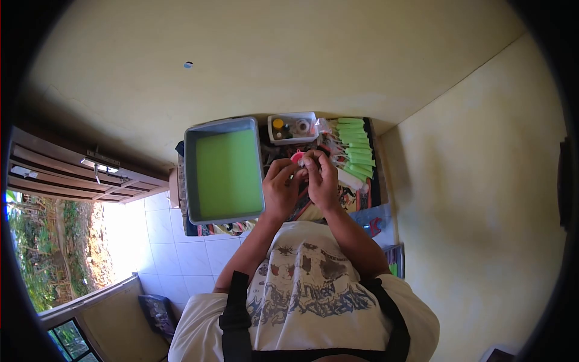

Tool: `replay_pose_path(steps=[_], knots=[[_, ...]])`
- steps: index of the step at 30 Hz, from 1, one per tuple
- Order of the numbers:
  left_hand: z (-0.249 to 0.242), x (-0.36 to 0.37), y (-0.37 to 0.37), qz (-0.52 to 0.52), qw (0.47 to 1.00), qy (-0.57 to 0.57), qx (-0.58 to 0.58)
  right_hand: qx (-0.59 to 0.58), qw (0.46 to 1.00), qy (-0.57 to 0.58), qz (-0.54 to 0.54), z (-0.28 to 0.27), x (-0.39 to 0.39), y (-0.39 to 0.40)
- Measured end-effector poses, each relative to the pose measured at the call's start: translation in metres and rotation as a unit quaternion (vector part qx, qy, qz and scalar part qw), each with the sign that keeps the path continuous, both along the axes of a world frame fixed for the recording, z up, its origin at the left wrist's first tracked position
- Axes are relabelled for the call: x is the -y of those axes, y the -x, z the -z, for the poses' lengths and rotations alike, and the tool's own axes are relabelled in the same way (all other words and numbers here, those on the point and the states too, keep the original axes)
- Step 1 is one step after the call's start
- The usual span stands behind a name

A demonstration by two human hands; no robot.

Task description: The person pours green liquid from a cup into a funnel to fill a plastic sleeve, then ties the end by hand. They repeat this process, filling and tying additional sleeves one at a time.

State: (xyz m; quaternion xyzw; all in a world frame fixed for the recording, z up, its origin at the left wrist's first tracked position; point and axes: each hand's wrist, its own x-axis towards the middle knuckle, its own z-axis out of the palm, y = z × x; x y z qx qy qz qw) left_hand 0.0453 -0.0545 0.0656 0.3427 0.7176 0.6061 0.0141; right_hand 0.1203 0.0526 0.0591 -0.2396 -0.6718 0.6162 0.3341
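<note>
My left hand (pixel 280 190) and my right hand (pixel 323 182) are held close together over the table, fingers pinched toward each other. A small pale, clear-looking bit shows between the fingertips, too small to name. Just behind the fingers is a round red plastic piece (pixel 297 157), partly hidden by them. Left of my left hand stands a grey tub (pixel 260 169) holding bright green liquid (pixel 226 175). To the right of my right hand lie several slim plastic bags filled with green (pixel 360 154), side by side in a row.
A white bin (pixel 292 141) at the back holds a yellow-capped bottle (pixel 278 124) and a roll of clear tape (pixel 302 127). A patterned cloth (pixel 313 211) covers the table, which stands against a wall (pixel 301 60). A wooden door (pixel 66 163) is on the left.
</note>
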Motion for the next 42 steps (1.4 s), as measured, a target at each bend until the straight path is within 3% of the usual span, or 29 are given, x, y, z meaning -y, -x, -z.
replay_pose_path(steps=[3,5,8,11,14,18,21,24,25,28,31,38,42], knots=[[0.009,0.002,0.012,0.020,0.995,-0.026,-0.093,-0.004,1.000,0.022,0.016,-0.001,0.005,0.007],[0.009,0.006,0.019,0.026,0.997,-0.029,-0.064,-0.008,1.000,-0.011,0.028,-0.007,0.010,0.008],[0.002,0.009,0.021,0.032,0.997,-0.031,-0.063,-0.063,0.997,0.029,0.034,-0.007,0.020,0.014],[-0.006,0.013,0.024,0.039,0.996,-0.025,-0.077,-0.099,0.980,0.169,0.039,-0.006,0.020,0.012],[0.001,0.016,0.020,0.049,0.996,-0.023,-0.074,-0.232,0.941,0.247,0.013,-0.019,0.015,0.020],[0.000,0.019,0.023,0.051,0.997,-0.009,-0.061,-0.185,0.954,0.237,0.006,-0.014,0.015,0.018],[0.004,0.023,0.026,0.058,0.998,-0.001,-0.035,-0.035,0.998,0.040,0.038,-0.031,0.021,0.014],[0.004,0.020,0.016,0.071,0.997,-0.012,-0.029,0.062,0.963,-0.260,-0.010,-0.027,0.003,-0.001],[0.006,0.018,0.013,0.070,0.997,-0.013,-0.028,0.023,0.964,-0.262,0.047,-0.023,0.002,0.004],[0.017,0.007,0.001,0.051,0.998,-0.022,-0.027,0.016,0.999,-0.040,-0.010,-0.020,-0.005,0.000],[0.026,-0.007,-0.008,0.021,0.998,-0.023,-0.046,0.008,0.999,-0.041,0.011,-0.025,-0.016,0.000],[0.044,-0.052,-0.029,0.013,0.996,0.008,-0.093,0.025,0.981,-0.181,0.060,-0.021,-0.074,-0.021],[0.057,-0.082,-0.045,0.034,0.996,0.006,-0.087,0.022,0.982,-0.177,0.064,-0.020,-0.109,-0.041]])
